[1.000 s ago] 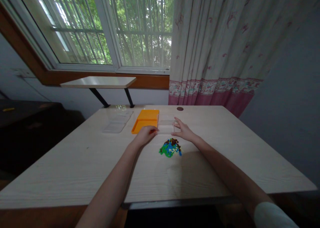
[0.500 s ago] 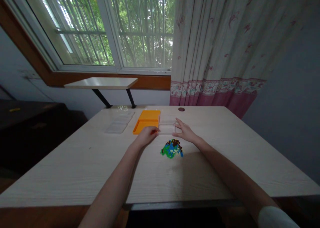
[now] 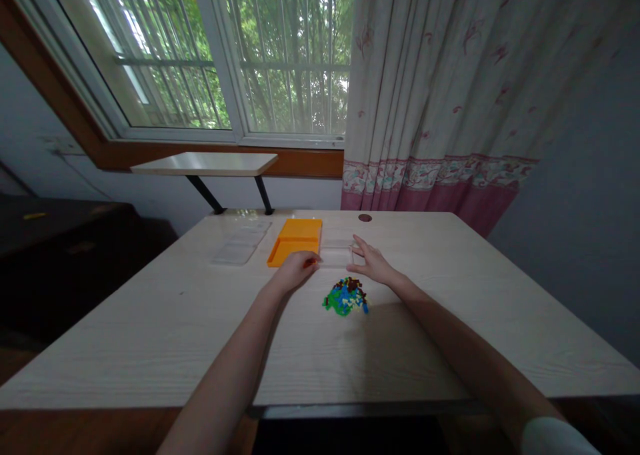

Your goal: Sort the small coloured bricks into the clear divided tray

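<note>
In the head view, a clear, rectangular plastic case (image 3: 336,258) lies between the hands, nearer the back edge of the pale wood-grain table (image 3: 425,348) than the front. The left hand (image 3: 295,270) curls at its left edge; whether it pinches the case, I cannot tell. The right hand (image 3: 373,263) is spread wide, thumb and fingertips at the right edge. A glossy orange plastic tray (image 3: 301,230) sits just left; small, blocky multicoloured pieces (image 3: 345,298) lie heaped toward the front edge.

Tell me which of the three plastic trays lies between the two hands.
The clear tray just beyond the heap of small coloured pieces. The orange tray is opaque and left of it; the other clear one lies farthest left.
</note>
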Demonstrator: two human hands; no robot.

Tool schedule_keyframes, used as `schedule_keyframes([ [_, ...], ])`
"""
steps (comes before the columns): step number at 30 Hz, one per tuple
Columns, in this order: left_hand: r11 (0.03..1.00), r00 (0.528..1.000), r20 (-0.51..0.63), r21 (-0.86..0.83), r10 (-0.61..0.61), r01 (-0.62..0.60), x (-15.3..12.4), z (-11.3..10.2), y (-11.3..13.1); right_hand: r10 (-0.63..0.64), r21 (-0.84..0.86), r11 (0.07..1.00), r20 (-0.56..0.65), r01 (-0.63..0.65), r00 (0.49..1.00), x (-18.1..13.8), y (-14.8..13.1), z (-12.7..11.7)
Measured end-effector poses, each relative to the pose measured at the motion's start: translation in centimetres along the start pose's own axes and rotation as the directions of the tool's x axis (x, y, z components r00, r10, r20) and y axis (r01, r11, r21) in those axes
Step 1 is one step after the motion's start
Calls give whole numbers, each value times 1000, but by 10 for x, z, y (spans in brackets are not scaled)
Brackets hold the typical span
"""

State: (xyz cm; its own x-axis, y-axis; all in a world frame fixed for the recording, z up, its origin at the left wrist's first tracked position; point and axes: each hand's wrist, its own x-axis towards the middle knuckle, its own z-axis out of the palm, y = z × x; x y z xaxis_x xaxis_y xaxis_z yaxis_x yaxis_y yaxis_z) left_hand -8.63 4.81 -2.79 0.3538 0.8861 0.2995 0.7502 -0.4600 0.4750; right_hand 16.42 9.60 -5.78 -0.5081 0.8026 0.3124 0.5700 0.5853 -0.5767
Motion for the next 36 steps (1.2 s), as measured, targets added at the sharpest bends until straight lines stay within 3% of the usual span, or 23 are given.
schedule_keyframes([
  [6,998,998,-24,35,-58,59,-3,-3,3,29,49,998,10,-29,1000,0,1,0],
  [11,981,963,-202,30,-180,190,-7,-38,-14,52,218,975,-8,-49,999,-2,3,0],
  [16,916,819,-464,36,-338,399,-28,-80,-51,81,401,913,1,-75,997,-2,8,-2],
  [18,889,708,-609,7,-359,457,-39,-86,-64,116,465,879,2,-104,993,-2,11,-3],
  [20,880,639,-678,-24,-363,474,-48,-87,-75,149,515,848,-2,-127,989,-2,13,-5],
  [22,913,675,-657,-51,-335,404,-54,-87,-84,164,549,825,-1,-136,986,-3,15,-7],
  [25,953,810,-505,-124,-300,275,-57,-92,-94,180,563,811,24,-162,983,-7,15,-11],
  [26,954,833,-465,-154,-301,259,-57,-95,-96,188,554,814,28,-172,982,-9,15,-13],
  [27,951,838,-450,-179,-307,252,-55,-98,-97,192,541,824,16,-170,981,-11,14,-15],
  [29,944,803,-499,-215,-328,252,-49,-100,-94,182,510,852,-74,-119,981,-16,10,-20],
  [31,935,745,-566,-245,-353,257,-38,-96,-80,145,472,881,-212,-28,967,-19,3,-22],
  [33,913,738,-543,-301,-402,276,-22,-81,-53,94,424,904,-311,49,946,-23,-8,-23],
  [34,894,760,-488,-349,-430,281,-14,-71,-35,65,396,915,-335,78,940,-25,-15,-22],
  [36,866,851,-315,-421,-419,270,0,-46,5,-6,334,933,-352,132,936,-29,-31,-20],
])
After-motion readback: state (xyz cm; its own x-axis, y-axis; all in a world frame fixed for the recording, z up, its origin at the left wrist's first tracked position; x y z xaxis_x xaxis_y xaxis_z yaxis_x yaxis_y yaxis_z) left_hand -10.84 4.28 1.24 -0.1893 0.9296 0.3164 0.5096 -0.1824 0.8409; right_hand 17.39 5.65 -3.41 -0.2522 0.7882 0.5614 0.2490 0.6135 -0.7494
